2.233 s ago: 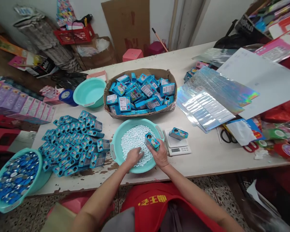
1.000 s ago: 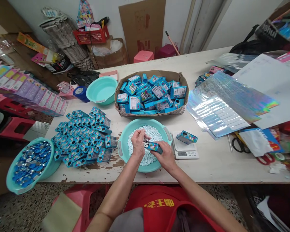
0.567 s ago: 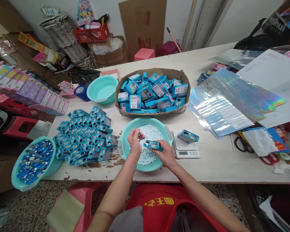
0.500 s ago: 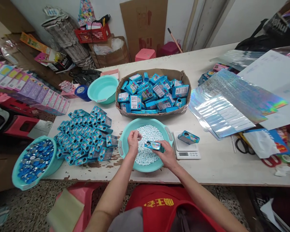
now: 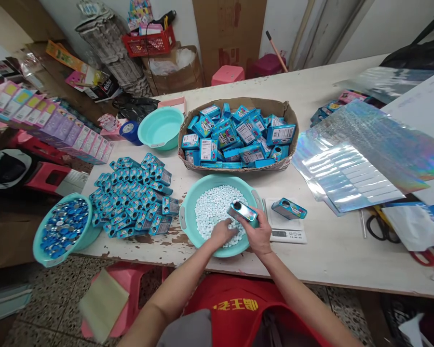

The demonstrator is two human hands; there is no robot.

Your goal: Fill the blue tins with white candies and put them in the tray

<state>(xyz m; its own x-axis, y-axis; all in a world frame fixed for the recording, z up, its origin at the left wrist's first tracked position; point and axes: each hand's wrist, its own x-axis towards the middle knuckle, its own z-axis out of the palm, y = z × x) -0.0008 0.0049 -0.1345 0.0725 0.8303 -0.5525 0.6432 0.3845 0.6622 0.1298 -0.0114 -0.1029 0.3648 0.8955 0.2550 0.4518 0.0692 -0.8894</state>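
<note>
A teal basin (image 5: 183, 217) with white pellets (image 5: 211, 202) stands near the table's front edge. My left hand (image 5: 223, 233) is down in the pellets, its fingertips partly hidden among them. Over the basin's right side, my right hand (image 5: 257, 233) grips a small blue tin (image 5: 243, 211) with a round hole in its top. Another blue tin (image 5: 288, 208) lies on a white digital scale (image 5: 287, 235) just right of the basin.
Behind the basin is a cardboard box (image 5: 202, 168) of blue tins. Many tins with holes (image 5: 130, 197) are grouped at left, beside a basin of blue and silver caps (image 5: 63, 229). Shiny sheets (image 5: 347, 168) and scissors (image 5: 381, 229) lie at right.
My left hand has lowered into the pellets and moved toward the tin. My right hand still holds the tin, now slightly differently angled. The view has shifted a little.
</note>
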